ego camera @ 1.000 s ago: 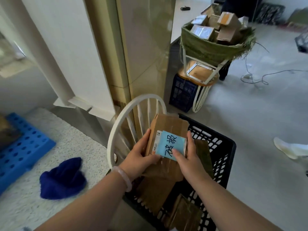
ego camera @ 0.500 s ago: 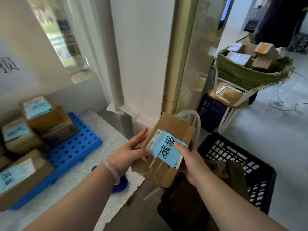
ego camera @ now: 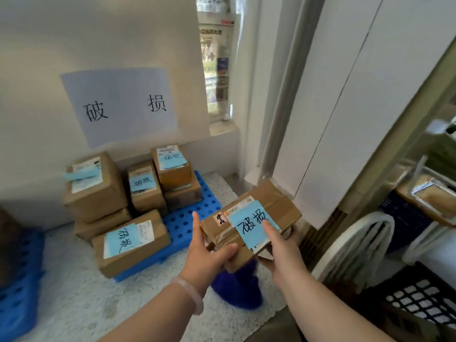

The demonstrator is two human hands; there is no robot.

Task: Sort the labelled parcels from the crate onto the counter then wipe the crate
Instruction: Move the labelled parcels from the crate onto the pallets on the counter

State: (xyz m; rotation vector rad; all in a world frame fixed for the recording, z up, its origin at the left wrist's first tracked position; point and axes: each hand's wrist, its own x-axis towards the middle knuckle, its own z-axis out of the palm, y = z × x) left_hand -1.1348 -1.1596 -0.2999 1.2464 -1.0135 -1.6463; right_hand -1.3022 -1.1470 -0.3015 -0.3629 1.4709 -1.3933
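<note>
Two hands, the left hand (ego camera: pixel 207 256) and right hand (ego camera: pixel 280 245), are holding the parcel (ego camera: pixel 281 203) above the tabletop (ego camera: pixel 74 304), fingers (ego camera: pixel 196 223) clamped on its sides, label (ego camera: pixel 249 225) upward, probably for matching against the sign (ego camera: pixel 118 104) and stacked parcels (ego camera: pixel 130 240).

The speckled counter (ego camera: pixel 74 304) carries a blue perforated mat (ego camera: pixel 187 225) at the far side by the wall, stacked with labelled parcels (ego camera: pixel 98 188). A second blue mat (ego camera: pixel 17 280) lies far left, and a dark blue cloth (ego camera: pixel 239 290) near right.
</note>
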